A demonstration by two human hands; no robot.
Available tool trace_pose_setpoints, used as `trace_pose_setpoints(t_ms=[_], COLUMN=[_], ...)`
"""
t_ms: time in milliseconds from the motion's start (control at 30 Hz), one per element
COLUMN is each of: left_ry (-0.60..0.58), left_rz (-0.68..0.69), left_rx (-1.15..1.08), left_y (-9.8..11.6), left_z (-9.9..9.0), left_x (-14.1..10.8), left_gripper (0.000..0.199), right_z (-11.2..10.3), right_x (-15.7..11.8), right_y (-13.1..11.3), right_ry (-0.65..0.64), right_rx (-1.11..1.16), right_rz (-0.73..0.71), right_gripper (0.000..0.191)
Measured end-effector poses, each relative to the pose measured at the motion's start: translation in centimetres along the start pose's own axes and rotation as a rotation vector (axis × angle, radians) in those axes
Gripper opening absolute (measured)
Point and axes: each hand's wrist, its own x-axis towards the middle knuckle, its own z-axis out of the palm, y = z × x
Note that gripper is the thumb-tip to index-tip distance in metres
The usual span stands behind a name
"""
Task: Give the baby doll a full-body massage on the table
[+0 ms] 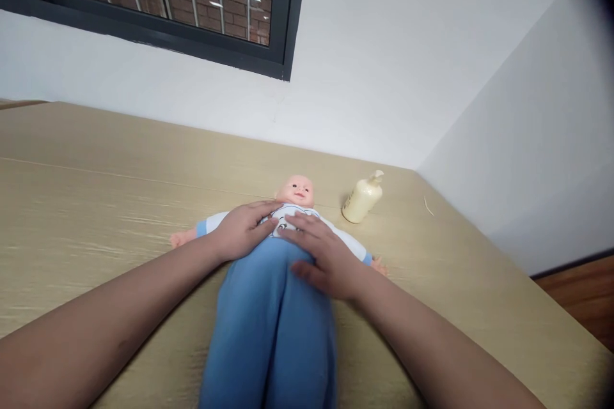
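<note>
A baby doll (299,192) lies on its back on the wooden table, head away from me and arms spread to both sides. It wears a white top with blue cuffs and a printed face on the chest, and blue trousers (268,326). My left hand (247,227) rests flat on the left side of its chest and belly, fingers extended. On the right side of the belly lies my right hand (326,252), fingers apart, its thumb over the top of the trousers. Both palms are hidden. The doll's feet are out of view.
A cream pump bottle (363,199) stands on the table (105,204) to the right of the doll's head. Farther right lies a thin pale strand (428,206). White walls meet behind the table, beneath a dark-framed window (283,25) with bars.
</note>
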Motion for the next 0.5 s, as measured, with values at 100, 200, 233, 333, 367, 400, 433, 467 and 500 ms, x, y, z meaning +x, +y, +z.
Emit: trace_pose_setpoints(t_ms=[100, 200, 233, 333, 367, 400, 433, 467, 500], left_ry=[-0.018, -0.036, -0.042, -0.056, -0.061, -0.066, -0.073, -0.078, -0.083], left_rz=[-0.015, -0.024, -0.02, -0.013, -0.019, -0.029, -0.041, -0.052, -0.061], left_rx=[0.017, 0.027, 0.028, 0.034, 0.033, 0.03, 0.025, 0.019, 0.013], left_y=[-0.1, -0.3, -0.4, -0.7, -0.8, -0.9, -1.0, -1.0, -1.0], left_z=[0.0, 0.1, 0.1, 0.3, 0.3, 0.4, 0.4, 0.4, 0.4], left_x=[0.2, 0.3, 0.4, 0.5, 0.6, 0.6, 0.7, 0.8, 0.8], left_gripper=[0.051, 0.052, 0.052, 0.052, 0.052, 0.052, 0.052, 0.052, 0.052], right_z=[0.4, 1.0, 1.2, 1.5, 1.6, 1.6, 1.6, 1.6, 1.7], right_x=[-0.1, -0.2, -0.2, -0.1, -0.1, -0.1, 0.0, 0.0, 0.0], right_y=[2.6, 3.4, 3.5, 3.4, 3.5, 3.6, 3.7, 3.8, 3.9], right_ry=[0.099, 0.197, 0.228, 0.286, 0.295, 0.299, 0.3, 0.303, 0.31], right_rx=[0.017, 0.025, 0.023, 0.028, 0.034, 0.04, 0.046, 0.05, 0.051], right_rz=[0.097, 0.141, 0.161, 0.21, 0.214, 0.213, 0.209, 0.204, 0.203], right_gripper=[0.059, 0.055, 0.053, 0.048, 0.047, 0.046, 0.045, 0.044, 0.043])
